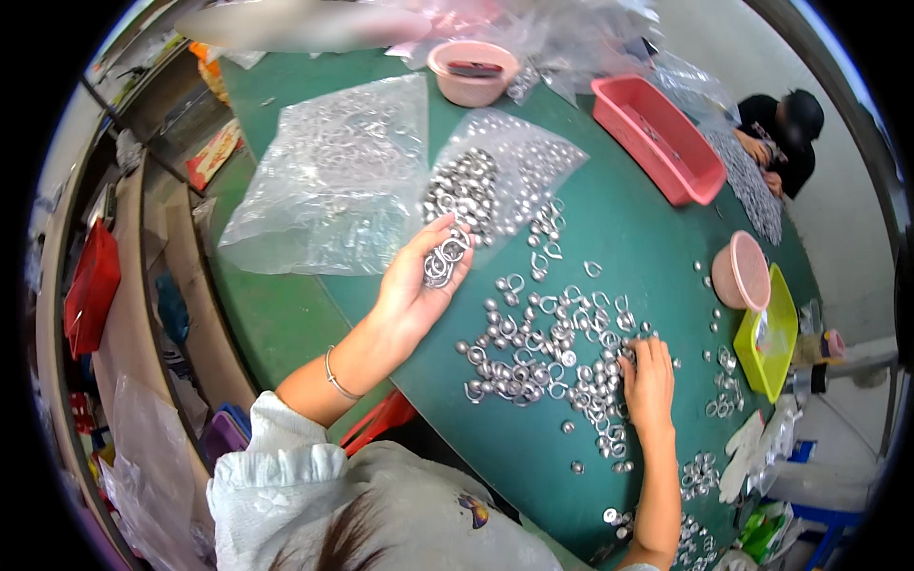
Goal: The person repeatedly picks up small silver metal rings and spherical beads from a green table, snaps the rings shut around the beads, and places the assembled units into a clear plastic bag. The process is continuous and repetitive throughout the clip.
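Note:
In my left hand, palm up with the fingers curled, lies a small heap of silvery metal rings. The hand is raised beside the mouth of a clear plastic bag holding many round silvery balls. My right hand reaches down at the right edge of a loose pile of metal pieces, rings with a ball attached and single balls. Its fingers are bent together over the pieces, and their tips are partly hidden, so what they grip does not show.
A larger clear bag of metal rings lies at the back left. Around the green table stand a pink bowl, a red-pink tray, a pink cup and a yellow-green basket. A person sits at the far right.

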Demonstrator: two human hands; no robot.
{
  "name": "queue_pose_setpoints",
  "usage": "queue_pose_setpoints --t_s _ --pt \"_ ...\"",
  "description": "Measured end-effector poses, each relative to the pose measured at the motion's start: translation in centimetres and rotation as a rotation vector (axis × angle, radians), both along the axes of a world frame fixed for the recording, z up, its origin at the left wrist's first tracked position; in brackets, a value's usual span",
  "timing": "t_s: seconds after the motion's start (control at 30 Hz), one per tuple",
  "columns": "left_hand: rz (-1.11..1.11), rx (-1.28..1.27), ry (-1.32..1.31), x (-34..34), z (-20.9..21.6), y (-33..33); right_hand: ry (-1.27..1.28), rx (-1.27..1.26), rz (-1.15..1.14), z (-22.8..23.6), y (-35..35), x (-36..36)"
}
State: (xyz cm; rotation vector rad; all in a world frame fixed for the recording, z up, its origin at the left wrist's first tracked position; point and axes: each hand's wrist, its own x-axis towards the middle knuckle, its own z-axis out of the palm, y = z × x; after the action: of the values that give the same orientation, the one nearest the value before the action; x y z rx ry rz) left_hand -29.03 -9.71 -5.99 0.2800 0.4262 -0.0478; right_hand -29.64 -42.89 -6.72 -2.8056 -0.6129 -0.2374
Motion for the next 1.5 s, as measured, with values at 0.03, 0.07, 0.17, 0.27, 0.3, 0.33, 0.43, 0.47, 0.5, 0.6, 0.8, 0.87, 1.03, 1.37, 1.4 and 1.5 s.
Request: queue_pose_setpoints --t_s 0.03,0.07,0.17,0.27,0.3,0.33,0.43,0.47,0.5,0.6,0.8,0.87,1.03,1.37,1.4,1.5 --pt "0.006 -0.023 -0.027 0.1 0.3 0.9 0.001 -0.006 -0.005 0.1 -0.1 -0.1" --pt "0.018 -0.072 -0.014 -0.3 0.5 1.5 0.007 -0.011 -0.016 0.0 -0.2 -0.2" --pt "0.114 -0.125 0.052 -2.9 0.3 3.2 -0.012 -0.057 -0.014 0.0 -0.1 -0.6" --pt "0.308 -0.056 0.122 -3.2 -1.6 5.9 -0.027 -0.041 0.023 0.0 -0.7 -0.6" --pt "0.408 0.004 0.144 -2.0 -1.9 7.2 -0.016 0.01 0.03 0.0 -0.8 -0.3" --pt "0.527 -0.006 0.127 -0.7 -1.5 8.4 0.003 0.053 0.028 0.0 -1.1 -0.3" --pt "0.496 0.279 -0.289 2.4 0.1 11.3 0.085 0.301 -0.055 0.0 -1.2 0.1" --pt "0.445 0.321 -0.347 2.7 0.1 11.4 0.206 0.364 -0.159 0.9 -0.9 -0.2" --pt "0.496 0.266 -0.236 3.0 -0.2 11.0 0.219 0.515 -0.169 0.0 -1.7 -0.1" --pt "0.461 0.483 -0.111 0.3 -0.9 6.8 0.5 1.067 -0.276 0.0 -3.0 -0.6" --pt "0.196 0.854 -0.295 -4.7 -1.1 -1.9 0.945 1.761 -0.238 0.7 -2.7 -2.0" --pt "-0.31 0.646 -0.384 -6.6 -1.2 -4.9 0.889 1.618 -0.254 2.0 -0.9 -3.2" --pt "-0.792 -0.003 -0.125 -8.1 -0.5 -11.4 0.747 1.371 -0.065 3.5 2.9 -5.7" --pt "-0.578 0.428 -0.297 -8.1 -1.2 -13.7 0.419 1.022 0.005 3.5 3.2 -6.7" --pt "-0.561 0.474 -0.31 -8.1 -1.3 -13.6 0.449 1.073 -0.02 3.6 3.3 -6.8" --pt "-0.548 0.541 -0.334 -8.1 -1.2 -13.5 0.488 1.175 -0.069 3.8 3.7 -7.2"
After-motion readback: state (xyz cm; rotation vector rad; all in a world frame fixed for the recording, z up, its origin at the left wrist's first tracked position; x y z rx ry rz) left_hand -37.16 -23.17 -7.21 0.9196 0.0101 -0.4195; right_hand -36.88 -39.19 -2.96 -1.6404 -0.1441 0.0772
